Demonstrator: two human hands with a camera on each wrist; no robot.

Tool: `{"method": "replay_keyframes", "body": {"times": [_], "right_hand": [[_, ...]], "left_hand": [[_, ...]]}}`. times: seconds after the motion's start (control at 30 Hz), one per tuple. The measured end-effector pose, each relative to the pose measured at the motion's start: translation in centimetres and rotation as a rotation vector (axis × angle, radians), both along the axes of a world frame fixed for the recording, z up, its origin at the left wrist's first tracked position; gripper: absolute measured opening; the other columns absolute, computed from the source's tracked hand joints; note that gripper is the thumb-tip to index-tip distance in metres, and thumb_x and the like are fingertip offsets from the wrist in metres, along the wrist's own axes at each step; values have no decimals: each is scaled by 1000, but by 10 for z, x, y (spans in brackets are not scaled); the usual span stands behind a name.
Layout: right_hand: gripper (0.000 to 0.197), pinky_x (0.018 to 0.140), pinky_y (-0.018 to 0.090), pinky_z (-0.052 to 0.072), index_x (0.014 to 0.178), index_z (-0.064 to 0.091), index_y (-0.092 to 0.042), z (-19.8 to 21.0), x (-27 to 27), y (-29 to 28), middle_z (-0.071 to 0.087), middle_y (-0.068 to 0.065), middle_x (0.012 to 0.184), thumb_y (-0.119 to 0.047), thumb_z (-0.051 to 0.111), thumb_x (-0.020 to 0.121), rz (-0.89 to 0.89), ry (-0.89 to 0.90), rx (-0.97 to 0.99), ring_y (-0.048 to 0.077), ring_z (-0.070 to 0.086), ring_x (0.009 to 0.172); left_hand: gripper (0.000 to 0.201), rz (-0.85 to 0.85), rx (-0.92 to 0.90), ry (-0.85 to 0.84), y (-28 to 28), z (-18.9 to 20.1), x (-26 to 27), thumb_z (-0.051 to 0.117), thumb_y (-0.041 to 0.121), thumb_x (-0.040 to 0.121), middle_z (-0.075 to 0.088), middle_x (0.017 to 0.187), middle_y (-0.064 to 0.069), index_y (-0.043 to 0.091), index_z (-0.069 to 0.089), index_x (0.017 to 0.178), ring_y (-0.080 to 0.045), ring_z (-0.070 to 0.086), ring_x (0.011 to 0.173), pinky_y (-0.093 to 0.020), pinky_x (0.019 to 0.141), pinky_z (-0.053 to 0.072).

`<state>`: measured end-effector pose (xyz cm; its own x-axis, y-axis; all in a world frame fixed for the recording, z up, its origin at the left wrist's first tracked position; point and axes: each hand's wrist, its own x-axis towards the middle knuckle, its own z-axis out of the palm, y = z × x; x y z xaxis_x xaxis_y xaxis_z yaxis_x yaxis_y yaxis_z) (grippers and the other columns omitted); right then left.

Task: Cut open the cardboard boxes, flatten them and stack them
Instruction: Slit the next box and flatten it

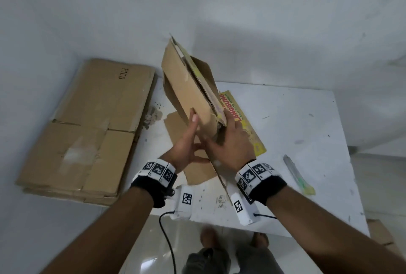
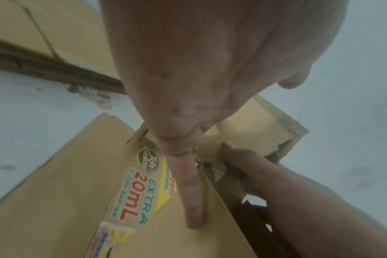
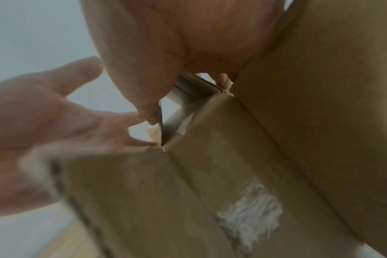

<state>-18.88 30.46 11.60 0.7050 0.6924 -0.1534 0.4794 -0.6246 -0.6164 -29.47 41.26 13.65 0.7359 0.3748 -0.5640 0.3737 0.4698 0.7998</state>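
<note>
Standing at a scuffed white table [image 1: 285,124] set against pale walls, the person pressed a half-collapsed brown cardboard box [image 1: 191,89] on edge above its middle: left hand [image 1: 186,142] flat-fingered, right hand [image 1: 232,139] seemingly gripping its edge. Flattened brown cardboard sheets [image 1: 87,124] were stacked at the left edge, a grey-green box cutter [image 1: 296,172] near the right.

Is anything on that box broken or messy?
Yes. The box held up between the left hand and right hand is half collapsed and tilted. A rough white patch shows where its brown surface was torn away. The white table is scuffed and speckled with marks.
</note>
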Motion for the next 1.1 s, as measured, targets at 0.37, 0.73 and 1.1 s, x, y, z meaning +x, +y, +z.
{"method": "replay_keyframes", "body": {"times": [0.37, 0.73, 1.1], "right_hand": [[102, 98, 52, 50, 159, -1, -26, -14, 54, 38, 47, 21, 147, -80, 46, 86, 262, -66, -291, 39, 57, 124], [61, 68, 33, 50, 121, 59, -15, -41, 103, 66, 60, -1, 71, -67, 38, 98, 339, -72, -113, 26, 63, 69], [68, 96, 52, 47, 121, 58, -13, -156, 87, -27, 71, 9, 98, -70, 43, 87, -261, 115, -94, 35, 66, 99]], "left_hand": [[121, -295, 522, 207, 12, -30, 8, 63, 70, 88, 29, 166, 0, 24, -22, 160, -15, 36, 147, -29, 114, 38], [55, -372, 1269, 584, 59, -104, 3, 31, 67, 102, 72, 92, -8, 20, 57, 114, -34, 70, 83, -37, 70, 49], [65, 52, 1218, 492, 9, -153, -46, 65, 54, 86, 50, 137, -10, 13, 51, 134, -33, 45, 125, -49, 105, 31]]}}
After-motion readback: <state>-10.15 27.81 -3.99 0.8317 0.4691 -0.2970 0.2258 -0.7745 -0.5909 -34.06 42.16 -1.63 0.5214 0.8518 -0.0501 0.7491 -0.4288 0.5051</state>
